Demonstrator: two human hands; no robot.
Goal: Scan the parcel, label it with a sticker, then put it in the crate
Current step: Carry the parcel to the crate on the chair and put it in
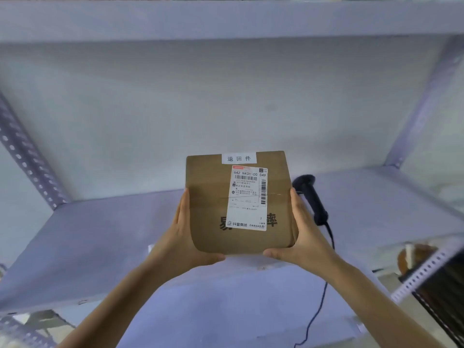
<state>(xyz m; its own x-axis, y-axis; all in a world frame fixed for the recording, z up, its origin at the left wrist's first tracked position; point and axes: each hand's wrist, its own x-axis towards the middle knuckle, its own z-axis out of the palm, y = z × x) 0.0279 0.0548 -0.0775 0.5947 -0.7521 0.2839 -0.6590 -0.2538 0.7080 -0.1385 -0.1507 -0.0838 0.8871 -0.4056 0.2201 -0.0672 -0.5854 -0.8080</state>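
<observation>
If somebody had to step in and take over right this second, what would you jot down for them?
Left hand and right hand: both grip the cardboard parcel by its sides, held above the shelf.
Scanner: lying on the shelf behind the right hand, untouched, cable trailing toward the front.
Parcel: shipping label faces up; a small white sticker already sits at its far edge.
Whether it was scanned cannot be told.
Left: crating it; no crate is clearly in view.

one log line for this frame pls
hands: left + right both grip parcel | shipping label facing camera | scanner on shelf, untouched | crate: not visible
</observation>
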